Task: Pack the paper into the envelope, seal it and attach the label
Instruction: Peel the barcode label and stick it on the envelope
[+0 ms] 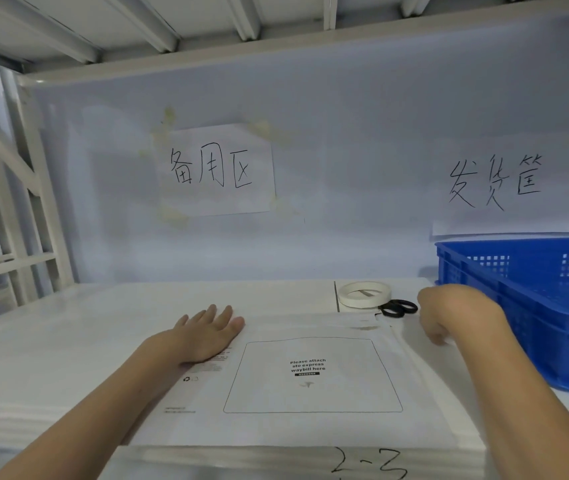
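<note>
A white envelope (310, 424) lies flat on the table in front of me, face up, with a printed box reading "Please attach sto express waybill here". My left hand (203, 336) rests flat on its upper left corner, fingers spread. My right hand (449, 317) is at the envelope's upper right edge, wrist bent, fingers curled down onto the edge; what they pinch is hidden. No loose paper or label shows.
A roll of white tape (364, 294) and black scissors (397, 308) lie just behind the envelope. A blue plastic crate (535, 306) stands at the right. Two handwritten signs hang on the back wall. A white shelf frame (16, 202) rises at the left.
</note>
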A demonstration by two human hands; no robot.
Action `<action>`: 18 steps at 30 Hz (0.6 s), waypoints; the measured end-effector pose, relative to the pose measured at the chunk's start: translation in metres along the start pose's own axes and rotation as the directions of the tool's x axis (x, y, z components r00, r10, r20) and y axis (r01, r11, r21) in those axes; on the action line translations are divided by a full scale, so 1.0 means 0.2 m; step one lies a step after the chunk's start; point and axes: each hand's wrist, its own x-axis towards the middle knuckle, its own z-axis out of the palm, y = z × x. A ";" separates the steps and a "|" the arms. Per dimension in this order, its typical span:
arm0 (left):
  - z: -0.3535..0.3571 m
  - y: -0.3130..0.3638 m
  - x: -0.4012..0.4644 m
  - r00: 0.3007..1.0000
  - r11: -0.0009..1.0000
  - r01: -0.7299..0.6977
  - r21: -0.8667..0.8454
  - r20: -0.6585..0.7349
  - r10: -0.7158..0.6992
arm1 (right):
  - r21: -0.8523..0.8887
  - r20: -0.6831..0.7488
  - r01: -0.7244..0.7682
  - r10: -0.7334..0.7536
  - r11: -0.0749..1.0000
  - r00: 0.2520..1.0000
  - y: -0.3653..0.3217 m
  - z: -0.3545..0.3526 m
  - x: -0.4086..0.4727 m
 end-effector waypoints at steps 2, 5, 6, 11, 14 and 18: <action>0.01 0.03 0.02 0.999 0.998 -0.040 0.038 -0.030 0.042 | 0.016 0.005 0.014 -0.014 1.000 1.000 -0.01 -0.01 -0.01; 0.01 0.06 0.00 0.992 0.994 -0.086 0.061 -0.084 0.091 | 0.063 -0.037 0.041 -0.039 0.997 0.999 -0.01 -0.03 -0.03; 0.02 0.06 -0.01 0.991 0.995 -0.082 0.064 -0.100 0.089 | 0.095 -0.080 0.044 -0.037 0.994 0.996 -0.01 -0.04 -0.03; -0.01 0.08 -0.06 0.984 0.990 0.008 0.139 -0.177 0.017 | 0.348 -0.523 0.102 0.103 0.932 0.846 0.01 -0.07 -0.03; -0.11 0.13 -0.10 0.948 0.961 0.053 0.273 -0.317 0.038 | 0.541 -0.736 0.335 0.242 0.771 0.632 0.03 -0.08 -0.03; -0.24 0.22 -0.12 0.861 0.945 -0.313 -0.090 -0.447 0.243 | 0.643 -0.747 0.598 0.217 0.478 0.629 -0.08 -0.11 -0.03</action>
